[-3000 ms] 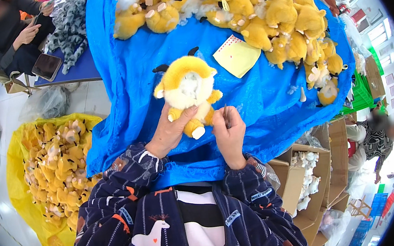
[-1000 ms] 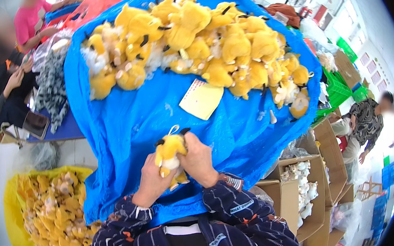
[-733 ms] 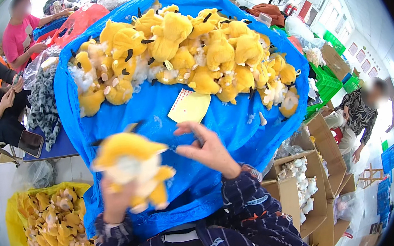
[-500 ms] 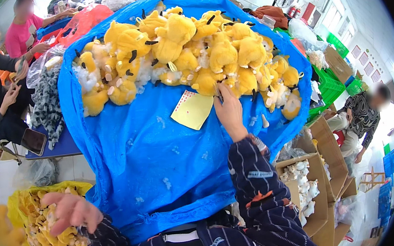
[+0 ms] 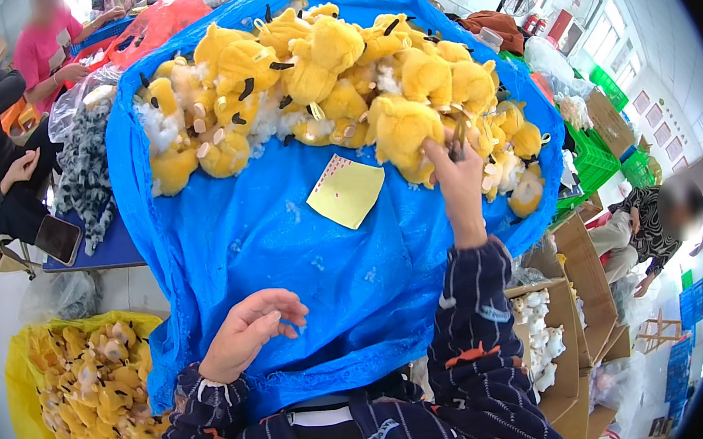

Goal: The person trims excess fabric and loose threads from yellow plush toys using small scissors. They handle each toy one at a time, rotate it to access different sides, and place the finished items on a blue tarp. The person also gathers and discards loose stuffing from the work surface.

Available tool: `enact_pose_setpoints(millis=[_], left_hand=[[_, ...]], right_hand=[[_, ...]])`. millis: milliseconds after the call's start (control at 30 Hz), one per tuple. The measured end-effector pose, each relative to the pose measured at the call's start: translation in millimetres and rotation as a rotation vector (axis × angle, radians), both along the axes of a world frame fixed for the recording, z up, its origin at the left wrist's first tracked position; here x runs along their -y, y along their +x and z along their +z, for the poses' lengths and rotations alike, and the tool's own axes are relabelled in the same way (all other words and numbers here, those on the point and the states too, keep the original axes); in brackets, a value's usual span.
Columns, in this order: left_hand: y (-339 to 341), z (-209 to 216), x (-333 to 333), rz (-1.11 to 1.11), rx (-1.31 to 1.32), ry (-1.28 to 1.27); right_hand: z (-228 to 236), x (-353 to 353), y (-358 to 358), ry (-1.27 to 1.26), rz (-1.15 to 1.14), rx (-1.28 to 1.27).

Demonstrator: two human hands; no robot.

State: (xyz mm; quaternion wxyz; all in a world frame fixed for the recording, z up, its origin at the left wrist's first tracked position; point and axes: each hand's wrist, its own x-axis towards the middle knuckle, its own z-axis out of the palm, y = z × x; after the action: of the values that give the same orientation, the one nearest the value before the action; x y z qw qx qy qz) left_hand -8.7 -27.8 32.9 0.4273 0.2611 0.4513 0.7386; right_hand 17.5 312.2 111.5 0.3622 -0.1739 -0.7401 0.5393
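My right hand [image 5: 459, 178] is closed at the front of a heap of yellow plush toys [image 5: 330, 46]. Its thumb and fingers pinch the edge of one yellow plush toy [image 5: 404, 136] with a rounded body. A small dark metal tool [image 5: 459, 148] shows among the same fingers; its kind is hard to make out. My left hand [image 5: 251, 330] hovers over the near left part of the blue tarp [image 5: 285, 254], fingers loosely extended, holding nothing. A pale yellow paper [image 5: 347, 191] with a red-marked edge lies on the tarp, left of my right hand.
On the floor at lower left, a yellow sack [image 5: 29, 417] holds many small yellow plush toys. Cardboard boxes [image 5: 564, 342] with white toys stand at right, near green crates [image 5: 594, 155]. People sit at the far left and right. White stuffing tufts dot the tarp.
My left hand has come from above the sack to over the tarp. A blurred yellow toy at lower left has gone from view. My right hand has moved right and now grips a toy.
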Motion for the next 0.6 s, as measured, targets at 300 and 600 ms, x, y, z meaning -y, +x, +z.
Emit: enact_pose_setpoints(millis=[300, 600], left_hand=[[3.5, -25.0, -31.7, 0.033, 0.287, 0.054], [14.7, -43.9, -38.1, 0.193, 0.199, 0.013]], right_hand=[[-50.8, 132.3, 73.9, 0.9, 0.609, 0.16], [-65.7, 156.6, 85.7, 0.598, 0.786, 0.16]])
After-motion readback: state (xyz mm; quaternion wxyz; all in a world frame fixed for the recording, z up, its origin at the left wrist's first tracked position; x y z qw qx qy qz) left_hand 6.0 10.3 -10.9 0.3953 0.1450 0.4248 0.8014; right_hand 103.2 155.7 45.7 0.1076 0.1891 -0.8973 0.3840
